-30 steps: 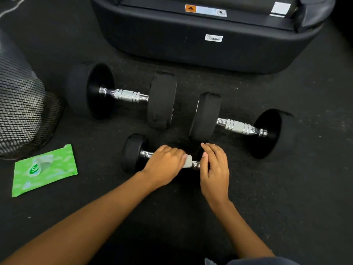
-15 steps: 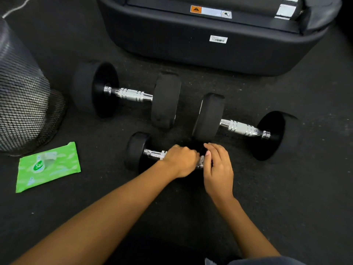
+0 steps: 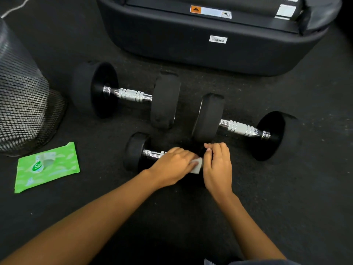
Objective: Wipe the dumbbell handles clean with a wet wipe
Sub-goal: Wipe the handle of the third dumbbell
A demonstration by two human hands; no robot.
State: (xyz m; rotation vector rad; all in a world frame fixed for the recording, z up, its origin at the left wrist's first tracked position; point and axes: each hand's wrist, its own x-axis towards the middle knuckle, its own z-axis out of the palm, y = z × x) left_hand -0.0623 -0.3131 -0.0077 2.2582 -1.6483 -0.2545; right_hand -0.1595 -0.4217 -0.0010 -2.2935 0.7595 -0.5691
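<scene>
Dumbbell (image 3: 134, 152): floor (image 3: 286, 188), centre toward 6 o'clock. Left hand (image 3: 172, 165) clasps wipe (image 3: 197, 166) round handle (image 3: 152, 154); right hand (image 3: 217, 165) grips its 3 o'clock end. Advice: twist along full length (knurling likely traps grime).

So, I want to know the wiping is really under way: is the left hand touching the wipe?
Touching. The head view shows the left hand lying on the white wipe and pressing it onto the dumbbell, with no gap between them.

Wipe pack (image 3: 47, 169) logo "Sa…"; warning-triangle sticker (image 3: 195, 9) on machine (image 3: 162, 41).
</scene>
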